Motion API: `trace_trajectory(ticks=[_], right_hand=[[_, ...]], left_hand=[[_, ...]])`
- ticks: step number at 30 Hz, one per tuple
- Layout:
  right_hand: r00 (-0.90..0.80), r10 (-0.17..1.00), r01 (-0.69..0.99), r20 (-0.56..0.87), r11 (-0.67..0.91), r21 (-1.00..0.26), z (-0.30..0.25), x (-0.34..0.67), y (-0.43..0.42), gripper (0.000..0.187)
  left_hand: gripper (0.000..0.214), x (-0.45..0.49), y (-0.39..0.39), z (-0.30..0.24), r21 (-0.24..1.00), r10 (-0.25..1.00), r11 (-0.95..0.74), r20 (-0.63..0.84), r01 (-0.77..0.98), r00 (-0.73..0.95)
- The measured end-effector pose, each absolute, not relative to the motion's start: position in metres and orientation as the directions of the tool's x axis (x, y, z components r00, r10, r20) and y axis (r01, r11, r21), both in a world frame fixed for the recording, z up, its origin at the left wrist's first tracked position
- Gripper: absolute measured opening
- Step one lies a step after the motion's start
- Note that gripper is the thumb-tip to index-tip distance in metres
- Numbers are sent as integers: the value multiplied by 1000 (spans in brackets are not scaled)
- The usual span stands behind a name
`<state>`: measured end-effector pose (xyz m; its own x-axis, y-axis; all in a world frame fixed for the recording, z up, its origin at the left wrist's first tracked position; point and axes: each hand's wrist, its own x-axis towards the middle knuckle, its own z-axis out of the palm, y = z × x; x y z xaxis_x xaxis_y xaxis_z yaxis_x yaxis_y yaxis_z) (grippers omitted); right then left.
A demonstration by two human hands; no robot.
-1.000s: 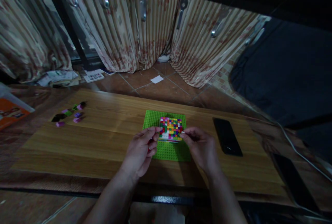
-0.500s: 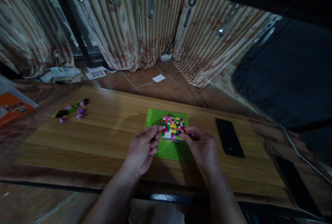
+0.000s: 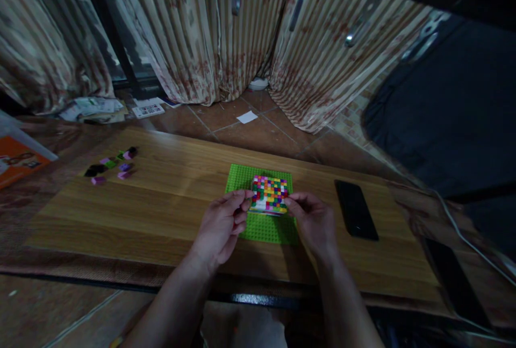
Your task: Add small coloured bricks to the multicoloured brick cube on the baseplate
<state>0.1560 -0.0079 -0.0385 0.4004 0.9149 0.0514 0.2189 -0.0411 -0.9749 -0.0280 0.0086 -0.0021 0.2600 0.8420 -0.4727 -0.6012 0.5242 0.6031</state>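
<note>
A block of many-coloured building bricks (image 3: 269, 195) sits over the green studded baseplate (image 3: 268, 231), near the middle of the wooden board. My left hand (image 3: 220, 222) is closed, its thumb and forefinger pinching at the block's left edge. On the opposite side, my right hand (image 3: 315, 224) holds the right edge between thumb and forefinger. Whether the block touches the baseplate or is held just above it, I cannot tell. The fingertips partly cover both side edges.
Several loose bricks (image 3: 110, 165), pink, green, purple and black, lie at the left of the board (image 3: 173, 176). A black phone (image 3: 357, 210) rests to the right, with another dark flat device (image 3: 455, 278) beyond the board's edge. An orange and white package (image 3: 22, 157) stands far left.
My right thumb and fingers have shifted slightly upward along the block's right edge. The left hand keeps its pinch, and the whole view has tipped a little.
</note>
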Motion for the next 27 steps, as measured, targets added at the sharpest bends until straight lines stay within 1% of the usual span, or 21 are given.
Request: trace_trajectory(ticks=[3,7,13,18,20,22,25,27], right_hand=[[442,897,115,-13,-71,-991,-39,154,-5,25],[433,896,5,-97,-110,-994,-38,154,-2,28],[399,909,-46,-123,-114,-992,-38,153,-2,29],[376,921,-40,-105,-97,-994,-41,155,-3,29],[394,915,-20,-89,-88,-996,-41,156,-3,27],[438,898,-2,-45,-49,-999,-39,157,-4,26],[505,861,26,65,60,-998,-27,154,-7,23],[502,854,63,137,122,-990,-16,147,-11,19]], left_hand=[[15,-28,9,-2,606,839,528,-478,-594,259],[15,-25,9,-5,604,832,534,-501,-591,240],[18,-19,7,-9,594,829,530,-514,-605,221],[12,-20,7,-6,561,824,525,-524,-640,217],[14,-22,8,-3,502,816,523,-528,-689,235],[18,-24,9,1,404,810,525,-509,-749,293],[25,-23,8,6,258,806,522,-461,-813,372],[27,-20,7,8,202,808,506,-453,-839,378]])
